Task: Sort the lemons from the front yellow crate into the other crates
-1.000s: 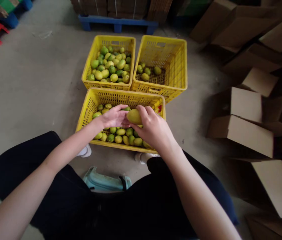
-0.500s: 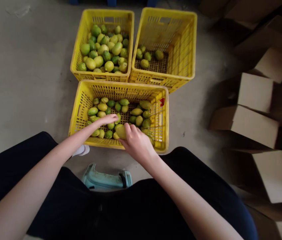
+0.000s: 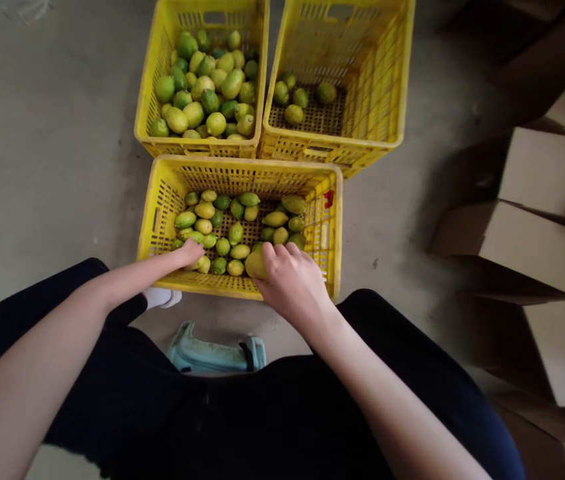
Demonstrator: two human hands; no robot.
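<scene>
My right hand (image 3: 295, 277) is closed around a large yellow-green lemon (image 3: 256, 265), held over the near side of the front yellow crate (image 3: 242, 162). Down among the fruit at that crate's left side, my left hand (image 3: 191, 253) has its fingers curled. Whatever it may grip is hidden beneath it. Green and yellow lemons lie in the front crate, several at the left and middle, such as an upright green one (image 3: 235, 233). Another group, including a yellow lemon (image 3: 275, 219), lies at the right.
Behind stand two more yellow crates: the left one (image 3: 143, 100) holds many lemons, the right one (image 3: 396, 87) several on its floor. Open cardboard boxes (image 3: 535, 247) line the right side. A light-blue plastic stool (image 3: 212, 355) shows between my legs.
My left hand has moved left and toward me, away from the upright green lemon in the middle. My right hand, still holding its lemon, has shifted slightly right. The view has moved a little closer.
</scene>
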